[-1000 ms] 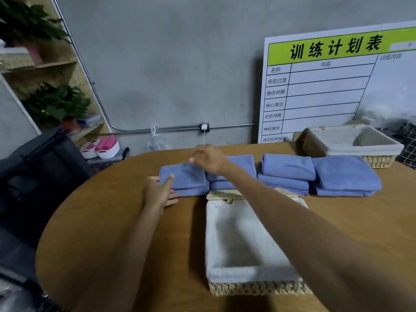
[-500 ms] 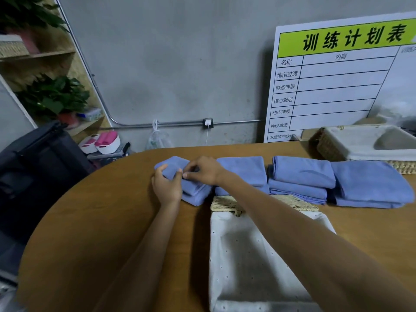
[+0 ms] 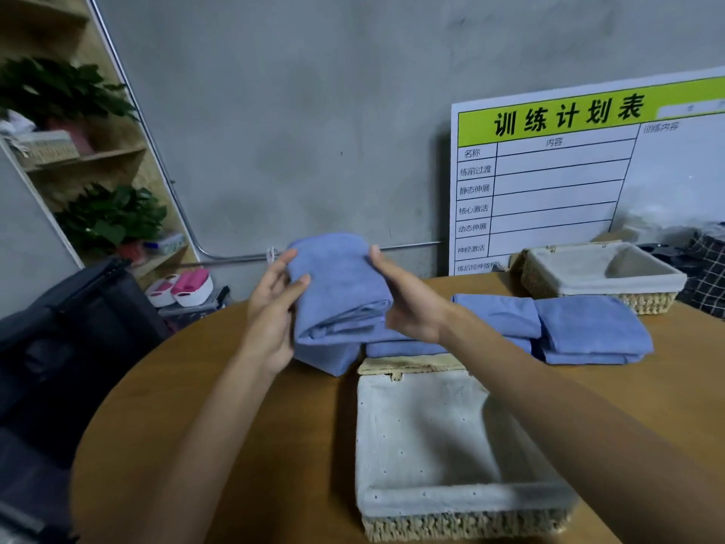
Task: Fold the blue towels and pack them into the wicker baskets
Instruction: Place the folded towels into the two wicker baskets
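I hold a folded blue towel (image 3: 339, 292) raised above the round wooden table (image 3: 219, 386). My left hand (image 3: 272, 308) grips its left side, thumb on the front and fingers behind. My right hand (image 3: 408, 304) grips its right side. More blue cloth (image 3: 327, 359) lies just under it on the table. Two stacks of folded blue towels (image 3: 498, 314) (image 3: 588, 331) sit to the right. A wicker basket with a white liner (image 3: 463, 524) stands in front of me with nothing in it. A second lined wicker basket (image 3: 549, 284) stands at the back right.
A white board with a green header (image 3: 549, 182) leans on the grey wall behind the table. A black bag (image 3: 66, 327) sits at the left, beside pink and white items (image 3: 184, 288). Shelves with plants (image 3: 106, 217) stand at the far left.
Both hands closed on the leftmost towel and lifted it off the table, up and slightly right. The camera moved closer.
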